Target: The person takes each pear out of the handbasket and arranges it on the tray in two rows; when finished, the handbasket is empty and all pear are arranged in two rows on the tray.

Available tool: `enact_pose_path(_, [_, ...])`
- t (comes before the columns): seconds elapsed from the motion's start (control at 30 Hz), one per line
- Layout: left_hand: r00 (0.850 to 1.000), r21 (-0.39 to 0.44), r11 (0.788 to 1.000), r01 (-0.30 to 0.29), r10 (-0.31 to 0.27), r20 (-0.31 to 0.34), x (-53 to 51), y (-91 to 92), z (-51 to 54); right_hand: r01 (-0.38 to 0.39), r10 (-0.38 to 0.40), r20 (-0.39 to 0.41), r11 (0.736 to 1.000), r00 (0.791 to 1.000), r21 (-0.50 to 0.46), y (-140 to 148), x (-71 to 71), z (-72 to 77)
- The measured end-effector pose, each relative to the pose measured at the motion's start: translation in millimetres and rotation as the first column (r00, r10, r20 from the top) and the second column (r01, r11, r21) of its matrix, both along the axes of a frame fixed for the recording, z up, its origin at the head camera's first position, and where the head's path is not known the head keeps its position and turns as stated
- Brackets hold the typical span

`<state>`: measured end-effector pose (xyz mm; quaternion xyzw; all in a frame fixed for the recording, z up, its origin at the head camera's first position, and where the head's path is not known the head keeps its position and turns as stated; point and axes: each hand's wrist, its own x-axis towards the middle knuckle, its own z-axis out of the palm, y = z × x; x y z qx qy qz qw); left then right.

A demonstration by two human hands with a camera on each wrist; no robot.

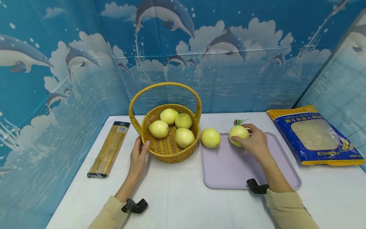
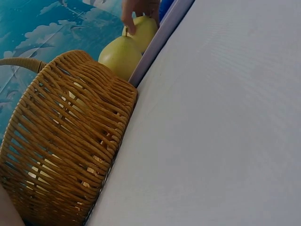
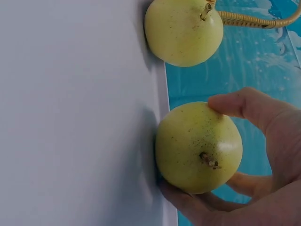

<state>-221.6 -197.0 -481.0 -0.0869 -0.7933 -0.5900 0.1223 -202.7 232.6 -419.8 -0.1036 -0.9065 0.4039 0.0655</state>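
My right hand holds a yellow-green pear between thumb and fingers, over the far part of the lilac tray. In the right wrist view the held pear shows its brown stem; whether it touches the tray I cannot tell. Left of it, a second pear sits at the tray's far left corner. My left hand grips the left side of a woven basket, thumb by the rim. Several pears lie inside. The left wrist view shows the basket's woven wall, with most of that hand out of sight.
A long clear pack of thin tan sticks lies left of the basket. A small lollipop is behind the tray. To the right lies a blue and yellow orecchiette bag. A dolphin-print curtain backs the white table.
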Motion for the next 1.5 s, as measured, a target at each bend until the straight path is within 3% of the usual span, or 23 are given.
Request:
enact_pose_path(0.37, [1.0,0.014,1.0,0.011,-0.011,-0.01,-1.6,-1.2,-3.6,-0.025,0.024,0.048,1.0,0.999,0.015,6,-4.8,-3.2])
enact_pose_path(0.7, [1.0,0.007,1.0,0.008,-0.007,-0.011,-1.0,0.0,-4.4,-0.016,0.015,0.037,1.0,0.999,0.007,5,-1.8,-0.7])
enact_pose_path(0.93, [1.0,0.004,1.0,0.005,-0.005,-0.01,-1.9,-0.6,-3.3,0.013,-0.015,-0.117,1.0,0.993,-0.014,0,0.3,7.9])
enact_pose_path(1.13, [1.0,0.013,1.0,-0.009,0.009,-0.006,-3.6,-0.7,-0.6,0.014,-0.02,-0.288,1.0,0.958,-0.025,-10,-2.0,19.9])
enact_pose_path(1.5, [1.0,0.005,1.0,-0.017,0.017,0.004,-1.8,-0.3,-2.2,-0.01,-0.026,-0.357,0.995,0.934,-0.1,-31,-2.2,26.6])
